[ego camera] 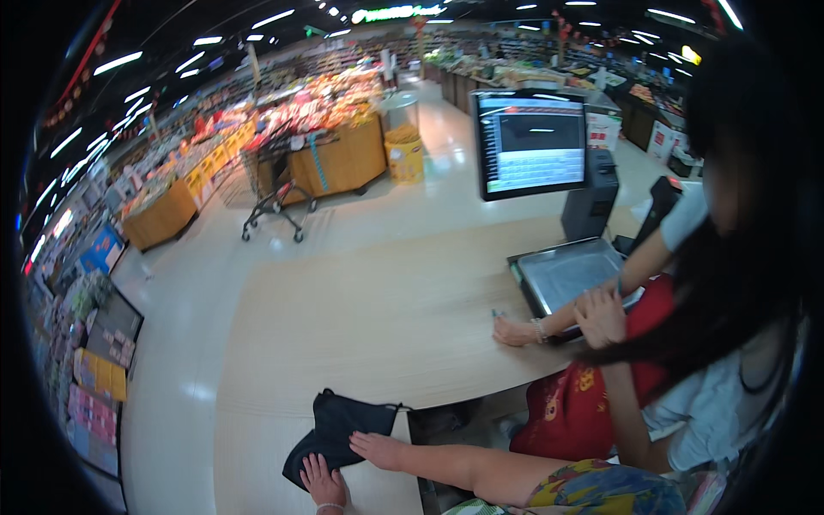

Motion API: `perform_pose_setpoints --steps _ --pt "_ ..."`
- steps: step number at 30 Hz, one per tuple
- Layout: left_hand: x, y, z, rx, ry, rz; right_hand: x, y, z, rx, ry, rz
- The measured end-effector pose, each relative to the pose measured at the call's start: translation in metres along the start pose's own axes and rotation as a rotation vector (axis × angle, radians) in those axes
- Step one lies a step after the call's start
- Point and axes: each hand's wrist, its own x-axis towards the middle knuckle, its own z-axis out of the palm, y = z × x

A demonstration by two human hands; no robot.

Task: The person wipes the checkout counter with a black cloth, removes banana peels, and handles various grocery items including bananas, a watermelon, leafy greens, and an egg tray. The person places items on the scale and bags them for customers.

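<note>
A black cloth item (351, 418) with a thin cord or strap at its right corner lies on the near left part of the pale wooden counter (360, 322). My left hand (322, 479), a bracelet at its wrist, rests palm down on the cloth's lower edge with the fingers spread. Just to the right, my right hand (378, 449) lies flat across the cloth's lower right part, its forearm reaching in from the right. Neither hand is closed around the cloth. The fabric under both palms is hidden.
At right, a person in a red apron (566, 412) rests a forearm over a metal weighing plate (570, 270), holding a small object. A lit monitor (533, 145) stands behind. Beyond the counter are a shopping cart (273, 187), a yellow bucket (404, 158) and produce stands (341, 154).
</note>
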Motion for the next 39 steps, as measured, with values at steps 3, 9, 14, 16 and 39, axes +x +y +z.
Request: perform_pose_setpoints --steps 3,9,14,16,39 --pt "-0.026 0.023 -0.003 0.018 -0.129 0.004 -0.021 -0.017 -0.008 0.007 -0.088 0.023" --pt "-0.114 0.057 -0.008 -0.068 -0.209 0.347 -0.106 -0.033 -0.007 0.010 0.112 -0.066" --pt "-0.164 0.050 0.001 -0.173 -0.013 0.439 -0.172 -0.084 0.000 0.214 -0.080 0.043" --pt "-0.174 0.067 0.006 -0.277 0.213 0.472 -0.193 -0.107 0.003 0.418 -0.201 0.227" --pt "0.061 0.158 -0.127 -0.322 0.338 0.762 -0.134 0.011 -0.227 0.201 0.602 0.354"
